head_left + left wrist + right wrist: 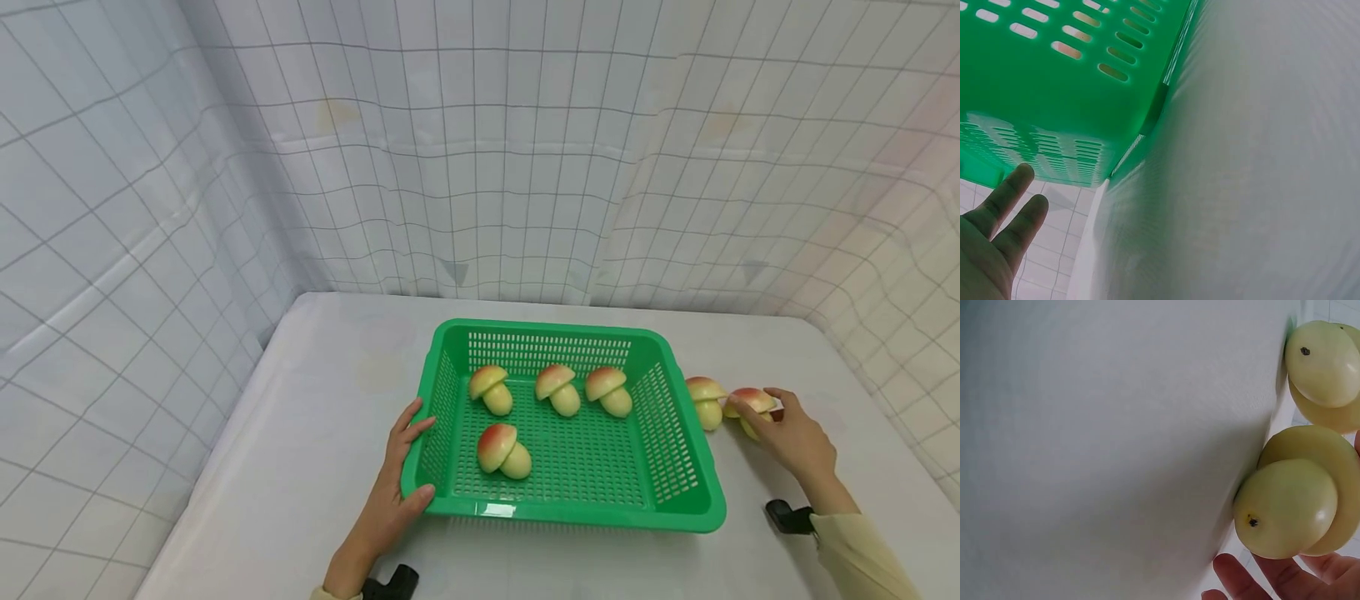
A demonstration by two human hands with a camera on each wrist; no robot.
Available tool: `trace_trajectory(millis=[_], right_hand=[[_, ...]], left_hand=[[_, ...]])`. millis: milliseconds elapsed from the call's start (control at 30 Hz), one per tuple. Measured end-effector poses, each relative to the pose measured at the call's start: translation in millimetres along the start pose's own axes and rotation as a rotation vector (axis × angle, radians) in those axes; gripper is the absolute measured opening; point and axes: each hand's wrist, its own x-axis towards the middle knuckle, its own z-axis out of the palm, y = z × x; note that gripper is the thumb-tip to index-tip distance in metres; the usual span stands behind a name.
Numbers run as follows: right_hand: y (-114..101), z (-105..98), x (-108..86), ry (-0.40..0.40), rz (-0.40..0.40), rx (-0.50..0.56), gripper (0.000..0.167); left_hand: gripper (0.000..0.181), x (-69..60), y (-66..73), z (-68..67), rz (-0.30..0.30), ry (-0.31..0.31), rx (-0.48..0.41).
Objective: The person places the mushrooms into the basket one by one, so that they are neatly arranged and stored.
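Observation:
A green basket (570,517) stands on the white table. My left hand (384,510) rests at its left side, thumb on the front corner of the rim and fingers spread along the side; in the left wrist view two fingers of that hand (994,244) show beside the basket wall (1041,94). To the right of the basket, my right hand (798,442) holds a toy mushroom (750,401) between thumb and fingers. The right wrist view shows that mushroom (1288,509) with fingers of the right hand (1300,581) around it. Another mushroom (705,402) lies beside it, near the basket.
Inside the basket lie several mushrooms, three toward the back, such as the left one (491,389), and one nearer the front left (503,451). White sheets with a grid pattern (480,167) hang behind the table (330,400) and at both sides.

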Motion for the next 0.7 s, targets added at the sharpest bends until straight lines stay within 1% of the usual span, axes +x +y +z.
trace_trajectory(millis=[267, 433, 700], right_hand=[[4.5, 2.8, 1.0, 0.038, 0.007, 0.009, 0.086], [9.8, 4.7, 2.7, 0.064, 0.014, 0.033, 0.084], [13.0, 4.5, 2.8, 0.073, 0.027, 0.047, 0.085]], left_hand=[[0.068, 0.0, -0.2, 0.0, -0.008, 0.0, 0.008], [0.068, 0.2, 0.6, -0.1, -0.002, -0.002, 0.008], [0.068, -0.1, -0.3, -0.3, -0.013, -0.004, 0.002]])
